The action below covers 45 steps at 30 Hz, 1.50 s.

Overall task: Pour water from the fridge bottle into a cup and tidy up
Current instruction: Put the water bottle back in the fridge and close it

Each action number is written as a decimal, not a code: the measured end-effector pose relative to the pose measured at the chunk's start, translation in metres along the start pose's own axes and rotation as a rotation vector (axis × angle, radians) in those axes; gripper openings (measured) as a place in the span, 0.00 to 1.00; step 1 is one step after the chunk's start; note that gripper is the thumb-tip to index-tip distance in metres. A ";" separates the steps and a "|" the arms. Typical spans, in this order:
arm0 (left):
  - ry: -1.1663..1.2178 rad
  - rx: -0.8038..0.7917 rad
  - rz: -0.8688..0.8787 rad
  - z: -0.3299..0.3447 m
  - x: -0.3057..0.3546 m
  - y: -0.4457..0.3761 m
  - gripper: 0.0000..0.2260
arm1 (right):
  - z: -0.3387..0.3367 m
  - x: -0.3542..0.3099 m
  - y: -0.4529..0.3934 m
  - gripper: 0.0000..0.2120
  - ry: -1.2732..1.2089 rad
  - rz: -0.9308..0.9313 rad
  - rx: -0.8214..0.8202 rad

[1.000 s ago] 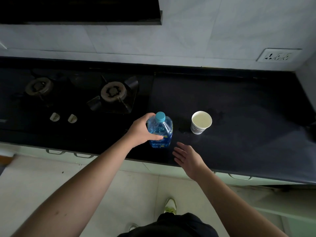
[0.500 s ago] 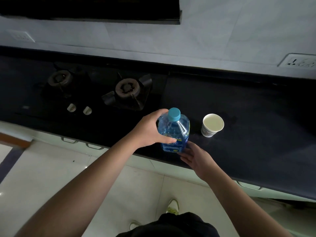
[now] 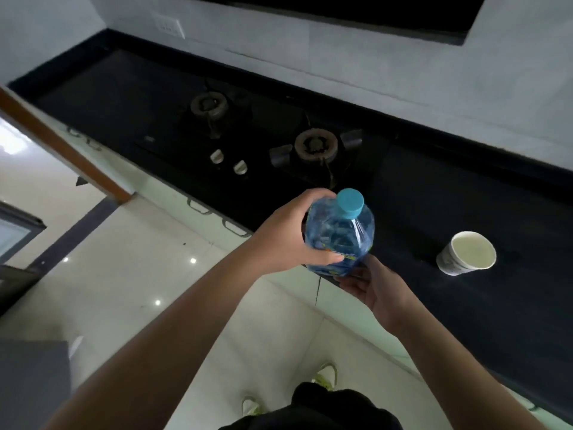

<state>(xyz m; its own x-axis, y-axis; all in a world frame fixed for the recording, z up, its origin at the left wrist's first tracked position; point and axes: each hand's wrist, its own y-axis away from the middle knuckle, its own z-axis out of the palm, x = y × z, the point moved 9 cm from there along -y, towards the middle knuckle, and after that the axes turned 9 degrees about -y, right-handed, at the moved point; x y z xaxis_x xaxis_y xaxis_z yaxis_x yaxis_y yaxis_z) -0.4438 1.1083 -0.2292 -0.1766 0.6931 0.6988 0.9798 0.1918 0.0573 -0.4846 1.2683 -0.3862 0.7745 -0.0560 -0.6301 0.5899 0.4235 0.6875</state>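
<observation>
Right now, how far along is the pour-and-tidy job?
Done, by the look of it: the paper cup stands upright on the black counter, apparently holding pale liquid, and the bottle has its blue cap on. In hand: the left hand grips the bottle's side and the right hand supports it from below, near the counter's edge. Left: putting the bottle away; no fridge in view.

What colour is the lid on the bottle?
The bottle has a turquoise-blue lid, seen clearly in the head view.
</observation>
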 end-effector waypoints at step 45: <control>-0.111 0.988 -0.824 -0.229 -0.209 0.674 0.38 | 0.472 0.433 0.270 0.13 0.818 0.449 -0.843</control>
<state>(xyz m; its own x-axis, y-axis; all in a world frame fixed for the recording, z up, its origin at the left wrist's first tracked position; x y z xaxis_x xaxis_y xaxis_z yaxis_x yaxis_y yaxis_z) 0.2750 0.9338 -0.1734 -0.7454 0.1697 0.6447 0.1021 0.9847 -0.1411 0.1176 0.9310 -0.3031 0.3225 0.6907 -0.6472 -0.2514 0.7217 0.6450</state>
